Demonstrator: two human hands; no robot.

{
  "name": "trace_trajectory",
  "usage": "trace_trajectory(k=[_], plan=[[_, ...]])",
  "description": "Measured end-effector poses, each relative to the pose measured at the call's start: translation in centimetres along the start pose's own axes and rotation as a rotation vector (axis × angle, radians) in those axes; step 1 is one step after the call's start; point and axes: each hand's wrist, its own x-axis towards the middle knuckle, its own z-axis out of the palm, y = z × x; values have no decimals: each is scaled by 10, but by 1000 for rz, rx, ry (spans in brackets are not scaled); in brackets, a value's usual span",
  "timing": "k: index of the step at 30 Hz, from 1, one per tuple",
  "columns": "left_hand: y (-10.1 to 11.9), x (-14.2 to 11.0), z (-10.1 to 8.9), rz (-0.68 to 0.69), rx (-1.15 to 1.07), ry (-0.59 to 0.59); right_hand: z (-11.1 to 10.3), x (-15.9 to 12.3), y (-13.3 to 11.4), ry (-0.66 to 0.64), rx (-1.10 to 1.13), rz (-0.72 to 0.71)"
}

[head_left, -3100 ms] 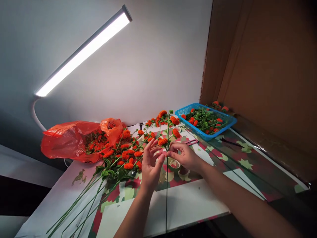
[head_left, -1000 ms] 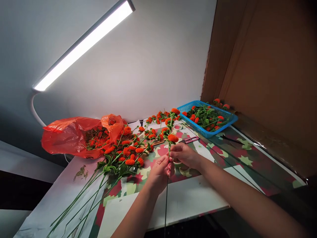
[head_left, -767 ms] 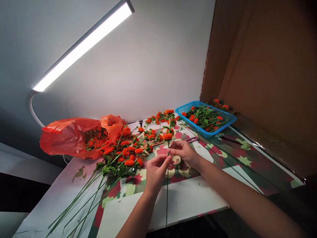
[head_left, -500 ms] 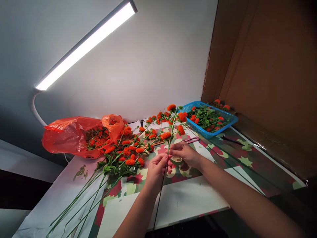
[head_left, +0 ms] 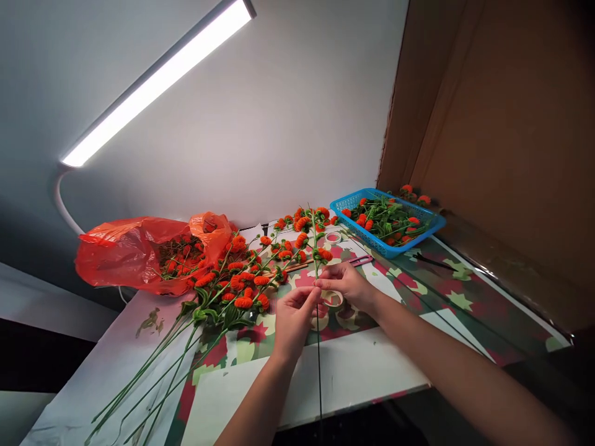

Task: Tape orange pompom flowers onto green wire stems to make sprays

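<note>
Flower stem (head_left: 315,244): held roughly upright in front of the body, gripped partway along by 2 bare hands. Pinched between thumb and forefinger of the right hand (head_left: 348,286), a little below an orange bloom (head_left: 324,254). Pinched again directly beneath, between thumb and forefinger of the left hand (head_left: 292,322), with the 2 sets of fingertips almost meeting. Above the fingers, the green upper part with its blooms, partly merging with flowers behind. Below the fingers, only a thin, dark, straight length, running down across a white sheet (head_left: 357,371).

Just under the right fingers, a ring-shaped roll (head_left: 341,301); hanging or lying there, impossible to tell. Farther back, a 2nd roll (head_left: 333,242), and near the right hand a pink-handled tool (head_left: 360,261) on the patterned covering (head_left: 483,316). Left of the hands, a heap of orange flowers (head_left: 244,285) with long stems, beside a red plastic bag (head_left: 121,257). At the back right, a blue basket (head_left: 420,239) full of blooms and greenery.
</note>
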Motion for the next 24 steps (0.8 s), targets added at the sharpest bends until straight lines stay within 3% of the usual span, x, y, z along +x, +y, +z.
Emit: trace_trajectory(k=[3, 10, 15, 18, 21, 24], plan=[[2, -1, -2, 62, 93, -11, 2, -1, -1, -1, -30, 4], [1, 2, -3, -93, -274, -87, 0, -1, 4, -49, -33, 4], [0, 2, -2, -185, -299, -142, -2, -1, 9, -79, 30, 72], [-2, -1, -1, -47, -88, -105, -2, -1, 6, -32, -7, 46], [0, 0, -3, 186, 114, 52, 0, -1, 3, 15, -106, -11], [7, 5, -6, 399, 190, 180, 2, -3, 1, -19, -200, -26]])
